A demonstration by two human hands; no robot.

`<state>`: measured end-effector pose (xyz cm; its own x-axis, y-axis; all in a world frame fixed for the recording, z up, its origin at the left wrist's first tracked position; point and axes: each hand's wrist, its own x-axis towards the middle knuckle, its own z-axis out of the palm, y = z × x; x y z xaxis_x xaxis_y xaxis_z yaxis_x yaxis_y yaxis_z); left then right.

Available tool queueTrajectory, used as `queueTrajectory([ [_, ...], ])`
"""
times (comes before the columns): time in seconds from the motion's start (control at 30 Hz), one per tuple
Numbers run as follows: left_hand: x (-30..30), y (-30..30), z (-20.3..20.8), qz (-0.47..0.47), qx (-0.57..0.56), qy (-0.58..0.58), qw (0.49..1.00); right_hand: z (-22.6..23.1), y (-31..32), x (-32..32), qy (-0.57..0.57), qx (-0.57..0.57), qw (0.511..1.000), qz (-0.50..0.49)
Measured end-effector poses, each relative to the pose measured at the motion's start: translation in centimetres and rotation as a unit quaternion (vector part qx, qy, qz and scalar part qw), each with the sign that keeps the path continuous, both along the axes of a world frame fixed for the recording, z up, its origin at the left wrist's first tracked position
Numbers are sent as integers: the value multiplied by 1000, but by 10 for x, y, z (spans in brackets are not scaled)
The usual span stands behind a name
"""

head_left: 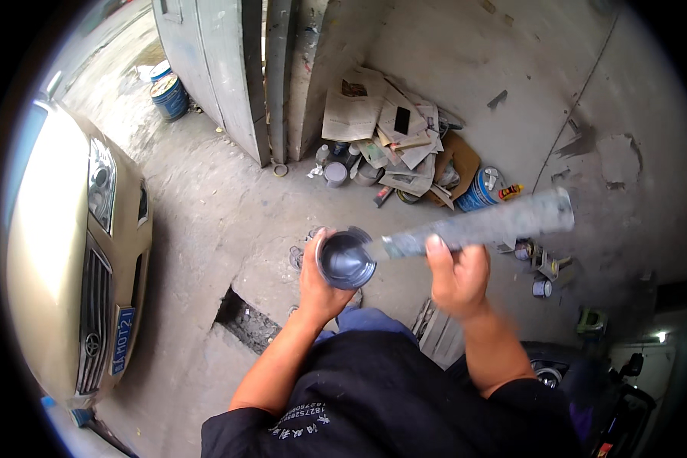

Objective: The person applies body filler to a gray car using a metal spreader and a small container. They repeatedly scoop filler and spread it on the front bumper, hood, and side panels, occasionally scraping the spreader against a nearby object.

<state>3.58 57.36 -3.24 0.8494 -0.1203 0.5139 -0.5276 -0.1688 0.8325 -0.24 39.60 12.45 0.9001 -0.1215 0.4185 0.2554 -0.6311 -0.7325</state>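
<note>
My left hand [322,282] is wrapped round a round cup [346,259] held in front of my body. Shiny grey liquid that looks like paint lies inside it, and its rim is smeared with grey. In my right hand [458,276] is a long, pale grey stirring stick [496,220], stained along its length, with the thumb pressed on top. Its narrow left end reaches the cup's right rim; whether the tip touches the liquid is hard to see. The stick's wide end points right, slightly blurred.
A gold car [61,229] stands at the left. Newspapers [393,126] with a black phone [402,120] are piled by the wall, near cans and a blue bucket [477,191]. A rectangular hole [248,319] opens in the floor. Small cans [542,288] sit at the right.
</note>
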Motion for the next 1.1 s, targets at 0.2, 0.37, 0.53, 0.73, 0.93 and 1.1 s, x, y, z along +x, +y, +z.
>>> queueTrajectory([
  [0.2, -2, -2, -1, 5, -3, -16, 1000, 19, 31, -5, -77, -19, 997, -10],
  [0.37, -2, -4, 5, -43, -22, 16, 999, 35, 18, 20, -26, -78, 980, 181],
  [0.53, -5, 9, 7, -114, 46, 60, 991, 27, -24, 16, 31, 20, 938, 344],
  [0.73, 3, 0, 13, -200, 21, 45, 979, 47, -8, 22, 26, -53, 949, 309],
  [0.93, 1, -13, 16, -175, 48, 61, 982, 58, -61, -1, 80, 16, 977, 198],
  [1.1, 7, -54, 25, -260, 32, 88, 961, 44, -69, 1, 5, -44, 954, 298],
])
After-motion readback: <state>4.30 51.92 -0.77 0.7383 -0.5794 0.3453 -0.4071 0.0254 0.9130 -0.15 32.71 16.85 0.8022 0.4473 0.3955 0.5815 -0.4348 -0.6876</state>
